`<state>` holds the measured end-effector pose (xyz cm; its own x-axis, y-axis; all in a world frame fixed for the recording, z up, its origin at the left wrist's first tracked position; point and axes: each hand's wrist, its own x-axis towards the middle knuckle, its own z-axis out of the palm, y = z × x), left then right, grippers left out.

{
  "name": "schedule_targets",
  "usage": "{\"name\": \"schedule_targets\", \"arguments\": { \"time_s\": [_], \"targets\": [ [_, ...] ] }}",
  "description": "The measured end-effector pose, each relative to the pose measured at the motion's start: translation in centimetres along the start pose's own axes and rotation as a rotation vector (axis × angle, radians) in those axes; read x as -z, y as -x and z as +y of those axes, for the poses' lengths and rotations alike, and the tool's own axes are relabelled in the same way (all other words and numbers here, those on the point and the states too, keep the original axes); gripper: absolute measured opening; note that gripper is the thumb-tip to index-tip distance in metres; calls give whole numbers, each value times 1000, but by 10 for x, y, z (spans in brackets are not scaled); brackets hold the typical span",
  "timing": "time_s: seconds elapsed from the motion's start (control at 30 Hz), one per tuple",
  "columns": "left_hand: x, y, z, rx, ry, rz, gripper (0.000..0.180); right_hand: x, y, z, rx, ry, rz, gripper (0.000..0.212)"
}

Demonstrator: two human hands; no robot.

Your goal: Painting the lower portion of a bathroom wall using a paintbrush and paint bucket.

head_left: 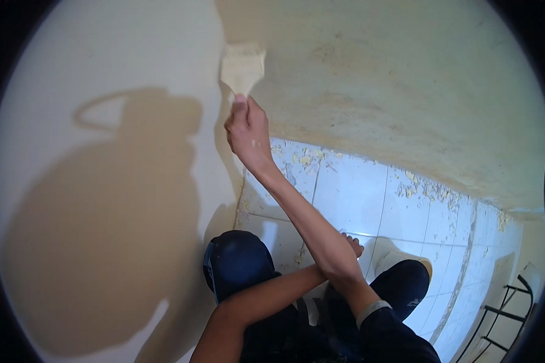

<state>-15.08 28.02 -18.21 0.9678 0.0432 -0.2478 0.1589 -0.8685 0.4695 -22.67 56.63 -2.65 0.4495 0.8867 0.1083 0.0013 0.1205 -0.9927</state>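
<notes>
My right hand [249, 134] is closed around the handle of a wide, cream-coloured paintbrush [243, 65]. The brush points upward, its bristle end against the wall [357, 78] close to the inner corner with the left wall. Pale spots mark the back of that hand. Below it, my left forearm crosses under my right elbow. Only the fingers of my left hand [353, 245] show beyond the right arm; they look curled, and whatever they may hold is hidden.
A smooth pale wall [103, 54] on the left carries my large shadow. Paint flakes [306, 160] litter the white tiled floor [348, 187] along the wall's foot. A whitish rounded object [389, 254] is partly hidden by my right knee. A black metal frame [505, 313] stands at far right.
</notes>
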Motion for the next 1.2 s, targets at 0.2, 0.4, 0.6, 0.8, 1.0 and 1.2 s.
{"name": "schedule_targets", "arguments": {
  "time_s": [0.2, 0.4, 0.6, 0.8, 1.0, 1.2],
  "targets": [
    [22, 33, 10, -16, 152, 302, 22, 53, -2, 106, 129, 308, 39, 28],
    [11, 31, 39, 54, 77, -80, 24, 87, 50, 169, -569, 381, -274, 41],
    [60, 27, 108, -7, -125, -162, 18, 236, 64, 59, -3, 626, -629, 36],
    [187, 97, 119, 128, -48, -289, 22, 396, 195, -116, -81, 796, -272, 31],
    [230, 33, -19, -175, -15, 122, 12, 511, 375, -157, -526, 1132, 254, 23],
    [229, -1, -154, 173, -94, 88, 14, 525, 425, -112, -508, 1483, 17, 18]
  ]
}}
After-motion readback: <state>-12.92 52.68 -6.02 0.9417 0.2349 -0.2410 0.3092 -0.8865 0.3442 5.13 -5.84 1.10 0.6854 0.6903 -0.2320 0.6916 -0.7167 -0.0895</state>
